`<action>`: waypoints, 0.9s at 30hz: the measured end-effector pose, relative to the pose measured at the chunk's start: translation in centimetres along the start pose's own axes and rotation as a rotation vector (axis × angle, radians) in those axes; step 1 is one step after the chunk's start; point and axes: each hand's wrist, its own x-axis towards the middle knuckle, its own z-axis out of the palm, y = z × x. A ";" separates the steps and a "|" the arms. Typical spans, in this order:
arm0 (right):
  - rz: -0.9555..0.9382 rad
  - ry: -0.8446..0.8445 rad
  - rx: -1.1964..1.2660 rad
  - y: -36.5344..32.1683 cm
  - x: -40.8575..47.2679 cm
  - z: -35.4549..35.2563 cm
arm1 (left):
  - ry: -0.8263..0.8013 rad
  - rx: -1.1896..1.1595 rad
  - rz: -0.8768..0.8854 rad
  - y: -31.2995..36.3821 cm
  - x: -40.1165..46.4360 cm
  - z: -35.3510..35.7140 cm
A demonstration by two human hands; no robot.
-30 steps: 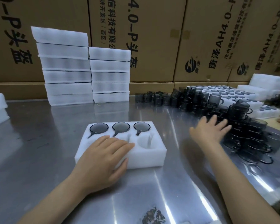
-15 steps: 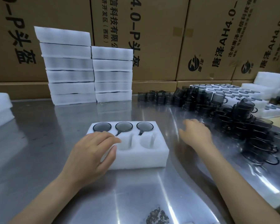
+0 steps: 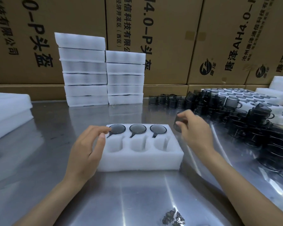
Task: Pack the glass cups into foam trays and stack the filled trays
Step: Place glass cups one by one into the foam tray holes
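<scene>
On steel table (image 3: 39, 160): foam tray (image 3: 140, 162), three cups seated; right hand (image 3: 194, 132) pinching a cup (image 3: 177, 124); left hand (image 3: 87, 147) loosely curled, empty.

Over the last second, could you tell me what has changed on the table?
The right hand came back from the cup pile and now grips a dark glass cup beside the foam tray. The left hand lifted off the tray's near-left pocket. The three cups in the back row stayed put.

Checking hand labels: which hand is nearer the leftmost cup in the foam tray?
Left. The left hand has fingertips at the rim of the leftmost cup in the foam tray; the right hand is past the tray's right end, holding a loose glass cup.
</scene>
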 end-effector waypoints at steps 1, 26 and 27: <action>-0.044 0.078 0.071 -1.2 -0.2 -0.7 | 0.003 -0.037 -0.053 -0.1 -0.1 0.0; -0.524 0.070 -0.045 -16.4 -6.1 3.4 | -0.044 -0.363 -0.278 -0.2 -0.4 0.4; -0.528 0.062 -0.031 -16.3 -6.1 3.4 | -0.052 -0.363 -0.285 -0.3 -0.4 0.4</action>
